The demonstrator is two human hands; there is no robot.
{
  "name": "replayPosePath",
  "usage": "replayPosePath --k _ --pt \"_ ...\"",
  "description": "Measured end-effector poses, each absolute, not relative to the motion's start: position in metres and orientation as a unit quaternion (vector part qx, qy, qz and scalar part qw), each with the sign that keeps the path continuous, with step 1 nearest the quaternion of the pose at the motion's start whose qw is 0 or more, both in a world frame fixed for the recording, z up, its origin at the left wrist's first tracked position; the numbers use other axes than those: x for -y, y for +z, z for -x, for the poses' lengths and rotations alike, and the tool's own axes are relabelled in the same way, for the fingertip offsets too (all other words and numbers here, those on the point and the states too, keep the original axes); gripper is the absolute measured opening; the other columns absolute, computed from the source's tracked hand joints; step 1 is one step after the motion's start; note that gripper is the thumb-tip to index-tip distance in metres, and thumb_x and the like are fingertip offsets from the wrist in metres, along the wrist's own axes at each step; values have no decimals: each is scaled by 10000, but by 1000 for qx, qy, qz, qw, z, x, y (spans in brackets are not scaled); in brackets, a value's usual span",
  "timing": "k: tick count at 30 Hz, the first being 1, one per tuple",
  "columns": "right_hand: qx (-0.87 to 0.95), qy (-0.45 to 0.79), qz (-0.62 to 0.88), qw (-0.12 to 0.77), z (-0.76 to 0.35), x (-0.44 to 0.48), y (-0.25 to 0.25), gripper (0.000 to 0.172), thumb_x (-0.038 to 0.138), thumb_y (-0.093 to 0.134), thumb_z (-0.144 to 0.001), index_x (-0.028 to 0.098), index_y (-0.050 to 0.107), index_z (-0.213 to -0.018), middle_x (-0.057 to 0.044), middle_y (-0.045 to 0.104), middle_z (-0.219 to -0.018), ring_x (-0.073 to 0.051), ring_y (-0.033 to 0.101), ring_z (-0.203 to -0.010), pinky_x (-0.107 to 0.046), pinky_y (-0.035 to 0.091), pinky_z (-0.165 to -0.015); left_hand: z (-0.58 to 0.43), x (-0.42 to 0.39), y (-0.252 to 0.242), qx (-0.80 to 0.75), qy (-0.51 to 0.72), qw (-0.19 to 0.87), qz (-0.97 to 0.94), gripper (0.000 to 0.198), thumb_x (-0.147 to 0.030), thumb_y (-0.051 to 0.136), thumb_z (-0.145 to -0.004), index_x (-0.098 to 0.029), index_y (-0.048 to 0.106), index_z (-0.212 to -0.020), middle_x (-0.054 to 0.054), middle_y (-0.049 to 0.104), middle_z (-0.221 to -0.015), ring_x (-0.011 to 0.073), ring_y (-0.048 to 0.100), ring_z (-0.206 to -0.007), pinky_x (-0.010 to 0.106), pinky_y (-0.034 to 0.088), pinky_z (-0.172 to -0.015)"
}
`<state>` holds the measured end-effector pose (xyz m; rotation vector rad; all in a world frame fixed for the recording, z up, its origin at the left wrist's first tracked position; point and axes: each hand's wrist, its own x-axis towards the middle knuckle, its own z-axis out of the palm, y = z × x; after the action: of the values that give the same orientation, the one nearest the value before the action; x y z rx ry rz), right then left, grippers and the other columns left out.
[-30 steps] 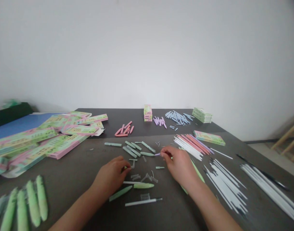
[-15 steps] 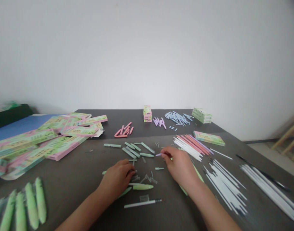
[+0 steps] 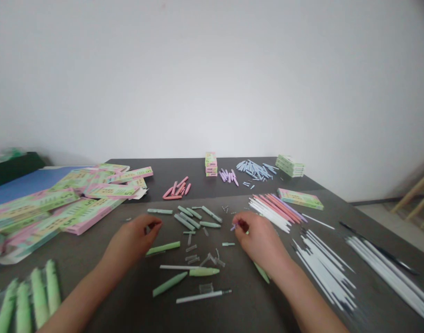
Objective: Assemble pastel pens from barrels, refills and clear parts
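Note:
My right hand [image 3: 258,236] pinches a small purple pen part [image 3: 233,227] between thumb and fingertips, just over the table. Off to the left, my left hand [image 3: 137,238] is raised with thumb and fingertips pressed together; anything between them is too small to make out. Near its wrist lies a green pen barrel [image 3: 168,247]. Between the hands are small clear plastic pieces [image 3: 212,259], a pale green pen part [image 3: 228,244] and several dull green barrels [image 3: 189,221]. Closer to me lie a green pen body [image 3: 205,272], a darker green barrel [image 3: 170,284] and a white refill [image 3: 199,297].
Flattened and stacked cartons [image 3: 90,208] cover the left side. Bundled green pens [image 3: 41,296] lie front left. White refills [image 3: 324,268], coral barrels [image 3: 279,207] and a carton [image 3: 300,199] are at right. Pink [image 3: 177,188], purple [image 3: 228,175] and blue parts [image 3: 255,169] lie farther back.
My left hand has drawn back to the left and up from the clear pieces, uncovering green barrels. My right hand stays nearly in place, turning the purple part slightly.

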<state>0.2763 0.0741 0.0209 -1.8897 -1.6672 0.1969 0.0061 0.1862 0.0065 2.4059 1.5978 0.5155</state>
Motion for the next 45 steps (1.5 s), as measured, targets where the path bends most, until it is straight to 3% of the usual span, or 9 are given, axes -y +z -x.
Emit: replayPosePath --k 7,12,17,21,30,35,38,41,45 --pt "616 108 744 236 -281 -72 24 198 232 451 -836 191 583 -694 -49 643 -619 -182 573 -575 -258 315 -524 49 -198 48 -650 243 43 -719 341 -407 382 -814 -155 607 -871 8 655 -741 211 590 -746 261 399 -626" --pt "595 141 719 330 -290 -71 25 137 253 488 -804 205 581 -716 -15 655 -647 -179 611 -615 -257 377 -572 53 -187 60 -660 302 36 -687 402 -436 394 -815 -116 588 -963 22 651 -857 183 570 -741 255 405 -651" --pt "554 79 717 416 -307 -71 29 174 327 444 -825 204 554 -770 -7 611 -636 -177 599 -582 -258 393 -550 41 -196 48 -640 271 86 -714 333 -392 431 -764 -146 613 -892 32 666 -758 193 599 -693 257 423 -621" --pt "517 -11 735 439 -315 -70 33 204 332 388 -848 187 531 -833 -33 601 -678 -172 552 -555 -260 363 -527 27 -200 31 -595 227 114 -762 319 -399 426 -746 -175 630 -846 42 677 -741 202 611 -665 268 422 -593" --pt "500 -7 705 503 -326 -75 34 242 356 398 -835 178 561 -807 -12 578 -661 -146 498 -572 -248 354 -535 5 -191 0 -512 140 163 -832 331 -465 451 -762 -225 654 -867 25 696 -814 184 609 -671 258 439 -621" --pt "458 234 636 575 -322 -77 35 261 443 482 -780 189 512 -835 39 540 -529 -102 416 -380 -217 316 -374 0 -189 -5 -491 116 169 -847 302 -446 479 -744 -236 665 -856 23 697 -857 197 626 -733 257 454 -664" --pt "435 394 575 570 -312 -77 35 293 436 561 -718 196 474 -861 -10 645 -686 -112 536 -459 -205 391 -377 -2 -190 -8 -488 114 171 -848 296 -439 482 -749 -238 664 -870 29 695 -884 207 628 -769 265 457 -688" --pt "424 441 560 559 -305 -78 34 303 412 613 -684 201 452 -829 -47 679 -830 -130 624 -569 -203 441 -415 -2 -190 -9 -484 123 172 -849 287 -440 492 -745 -240 663 -859 30 693 -885 209 626 -766 272 456 -694" --pt "441 434 564 548 -299 -79 29 293 376 644 -677 203 433 -785 -18 678 -727 -136 636 -602 -210 465 -466 -6 -183 -2 -475 115 181 -853 272 -421 475 -763 -224 650 -831 34 680 -827 200 609 -725 277 442 -667"
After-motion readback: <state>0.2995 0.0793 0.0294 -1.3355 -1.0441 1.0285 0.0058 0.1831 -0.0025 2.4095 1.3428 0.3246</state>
